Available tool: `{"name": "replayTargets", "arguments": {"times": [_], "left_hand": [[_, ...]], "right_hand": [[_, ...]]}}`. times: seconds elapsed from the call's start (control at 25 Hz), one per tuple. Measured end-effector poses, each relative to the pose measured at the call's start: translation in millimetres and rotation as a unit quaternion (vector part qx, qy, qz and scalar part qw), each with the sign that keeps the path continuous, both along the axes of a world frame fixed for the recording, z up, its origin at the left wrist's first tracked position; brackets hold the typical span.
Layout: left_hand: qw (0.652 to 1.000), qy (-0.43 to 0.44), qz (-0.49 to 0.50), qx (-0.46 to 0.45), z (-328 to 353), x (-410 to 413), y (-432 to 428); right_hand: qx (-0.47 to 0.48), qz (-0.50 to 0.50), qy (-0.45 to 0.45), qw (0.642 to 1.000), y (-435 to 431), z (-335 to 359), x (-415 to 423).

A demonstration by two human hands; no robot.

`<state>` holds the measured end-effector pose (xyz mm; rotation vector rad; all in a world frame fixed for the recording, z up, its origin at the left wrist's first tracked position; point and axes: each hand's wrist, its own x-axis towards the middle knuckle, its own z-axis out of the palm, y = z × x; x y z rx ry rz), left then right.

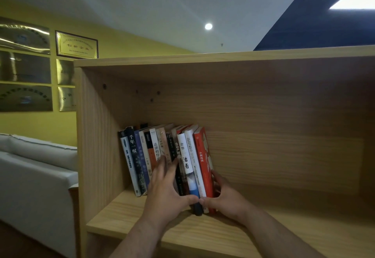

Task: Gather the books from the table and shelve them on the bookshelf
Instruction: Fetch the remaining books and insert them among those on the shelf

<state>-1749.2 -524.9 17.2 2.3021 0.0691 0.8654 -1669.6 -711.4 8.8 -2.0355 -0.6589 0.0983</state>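
Light wood-grain bookshelf (284,229), open box compartment, flat shelf board. Row of books (142,156) stands on that board at the left part of the compartment, near the left side wall with a gap. They are thin paperbacks with their spines facing me, the whole row leaning left. Spines are mixed: black, white, blue, orange. The white-spined book (187,156) sits near the right end, and the glossy red book (203,162) closes the row on the right. My left hand (166,188) lies flat on the middle spines, fingers straight and spread, pressing, with the thumb stretched right along the bottom edges. My right hand (225,195) holds the right end, fingers curled against the red book's cover and thumb across the lower spines. It looks like a grip, but the fingertips are partly hidden. The thumbs almost meet at a dark blue spine bottom. Pale padded sofa (36,176) sits left of the shelf. Shiny gold plaques (76,44) hang on the yellow wall. Round ceiling light (208,26) above.
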Motion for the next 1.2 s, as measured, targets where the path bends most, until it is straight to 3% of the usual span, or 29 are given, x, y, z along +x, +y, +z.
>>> {"name": "replayTargets", "arguments": {"times": [0.16,0.32,0.56,0.64,0.76,0.88,0.96,1.2], "left_hand": [[0.998,-0.005,0.062,0.032,0,8,-1],[0.999,-0.019,0.046,0.013,-3,11,3],[0.997,-0.063,0.039,-0.01,-7,15,6],[0.99,-0.09,0.088,-0.069,-7,12,10],[0.94,-0.088,0.16,-0.29,1,8,43],[0.897,-0.042,0.048,-0.437,12,15,70],[0.895,-0.018,0.008,-0.445,13,23,77],[0.891,-0.062,-0.003,-0.45,9,31,84]], "right_hand": [[-0.051,-0.018,-0.066,0.996,8,-2,4],[-0.083,-0.018,-0.085,0.993,15,3,17],[-0.045,-0.056,-0.112,0.991,19,-7,22],[-0.036,-0.058,-0.106,0.992,16,-9,21],[-0.043,-0.063,-0.114,0.991,15,-7,19],[-0.061,-0.078,-0.105,0.99,16,-5,22],[-0.056,-0.069,-0.091,0.992,16,-6,26],[-0.053,-0.041,-0.085,0.994,21,-7,32]]}}
